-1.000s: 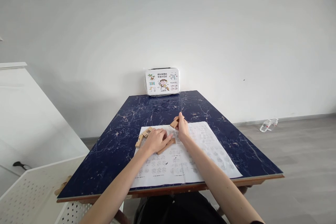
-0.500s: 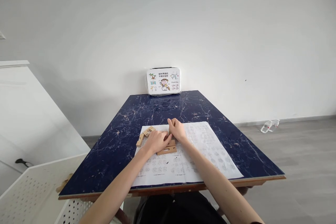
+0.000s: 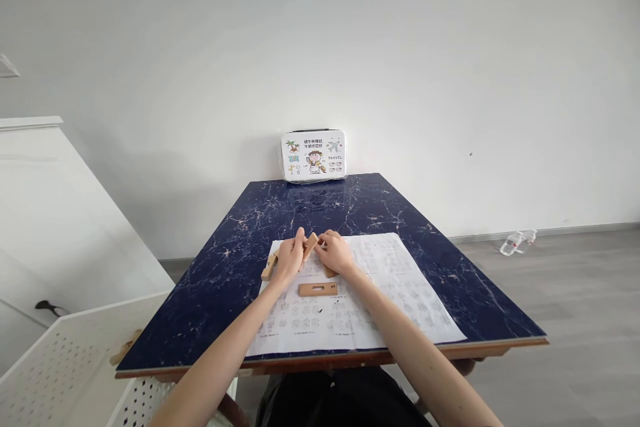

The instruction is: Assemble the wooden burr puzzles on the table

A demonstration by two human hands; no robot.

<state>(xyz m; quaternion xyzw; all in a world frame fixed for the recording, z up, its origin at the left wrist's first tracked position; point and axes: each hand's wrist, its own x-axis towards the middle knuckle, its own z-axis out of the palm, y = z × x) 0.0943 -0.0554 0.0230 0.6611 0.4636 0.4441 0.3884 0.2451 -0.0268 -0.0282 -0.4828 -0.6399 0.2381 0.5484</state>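
My left hand [image 3: 290,257] is closed around a slim wooden block [image 3: 311,247], tilted up between thumb and fingers. Close on its right, my right hand [image 3: 336,253] has its fingers curled over a second wooden block [image 3: 330,272], mostly hidden under the palm. In front of both hands a notched wooden block [image 3: 319,289] with a slot and a dark mark lies flat on the printed paper sheet [image 3: 400,300]. Another wooden block [image 3: 269,267] rests by the sheet's left edge, partly behind my left hand.
The sheet lies on a dark blue marbled table [image 3: 220,287]. A white case [image 3: 314,156] with cartoon prints stands at the far end against the wall. Left of the table is a white perforated surface [image 3: 65,353] with wooden pieces [image 3: 126,347]. Clear plastic bottles [image 3: 519,242] lie on the floor at right.
My left hand has moved up and away from the front block, and a tilted block now shows in it. The front block lies uncovered. My right hand has shifted slightly nearer.
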